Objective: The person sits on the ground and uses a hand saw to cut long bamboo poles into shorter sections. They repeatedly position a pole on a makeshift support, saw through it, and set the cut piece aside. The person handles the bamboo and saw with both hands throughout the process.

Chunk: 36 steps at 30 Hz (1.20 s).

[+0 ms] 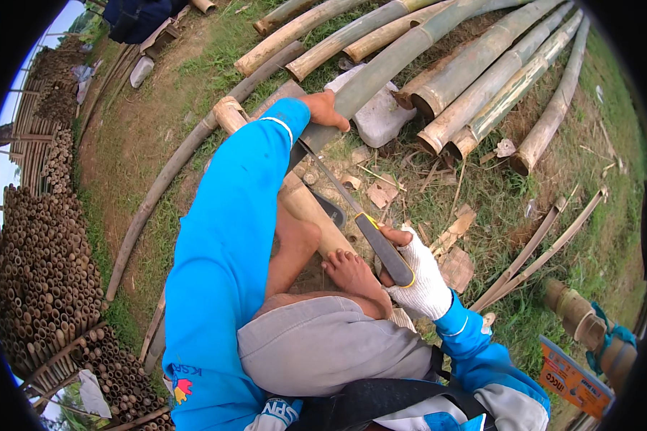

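My left hand (325, 112), bare, grips a thick grey-green bamboo pole (388, 66) that slants from the upper right toward my legs. Some of its fingers are hidden behind the pole. In a white knitted glove, my right hand (425, 276) is closed around the grey and yellow handle of a handsaw (384, 250). The narrow saw blade points up and left, its far end against the bamboo just below my left hand. A paler bamboo piece (313, 212) lies beneath the pole, and my bare foot (354, 276) is beside it.
Several cut bamboo poles (474, 61) lie at the upper right, near a pale stone block (381, 118). Split strips (543, 248) rest on the grass at right, above an orange box (575, 377). A long curved pole (162, 183) runs along the left, before stacked bamboo (43, 266).
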Tool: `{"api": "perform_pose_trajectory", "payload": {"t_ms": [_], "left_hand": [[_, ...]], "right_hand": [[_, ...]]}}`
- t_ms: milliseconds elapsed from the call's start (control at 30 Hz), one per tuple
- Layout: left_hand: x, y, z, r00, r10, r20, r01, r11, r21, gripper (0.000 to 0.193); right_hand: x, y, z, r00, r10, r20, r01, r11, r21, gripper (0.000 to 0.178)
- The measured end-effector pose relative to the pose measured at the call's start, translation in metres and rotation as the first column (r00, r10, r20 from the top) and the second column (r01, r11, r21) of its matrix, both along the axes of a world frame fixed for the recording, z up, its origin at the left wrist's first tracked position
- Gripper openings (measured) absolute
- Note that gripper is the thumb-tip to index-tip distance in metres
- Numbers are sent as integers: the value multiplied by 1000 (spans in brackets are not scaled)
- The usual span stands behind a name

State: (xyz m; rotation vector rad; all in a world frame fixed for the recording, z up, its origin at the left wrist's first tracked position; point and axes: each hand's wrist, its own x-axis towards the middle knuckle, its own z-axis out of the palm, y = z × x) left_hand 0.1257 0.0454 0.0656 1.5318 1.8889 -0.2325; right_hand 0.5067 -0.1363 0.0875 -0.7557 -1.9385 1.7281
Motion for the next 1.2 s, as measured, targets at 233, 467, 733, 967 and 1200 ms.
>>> {"api": "perform_pose_trajectory", "payload": {"t_ms": [233,467,733,967,1200], "left_hand": [[8,-1,-7,1000,29,9,-30,999,30,110],[-6,0,-13,998,4,60,-8,998,62,107],[-2,8,-15,998,-35,-49,40,992,116,103],[-17,2,-13,997,31,-72,-23,993,116,101],[-28,1,-18,996,47,-80,-42,997,60,108]], "right_hand": [[-5,-14,26,997,-69,-33,65,993,-96,74],[4,-11,21,996,7,92,-9,1000,20,74],[-116,51,-38,996,-29,-81,45,977,210,66],[-70,29,15,999,27,38,-31,995,98,72],[4,-6,9,990,15,141,-16,1000,9,68]]}}
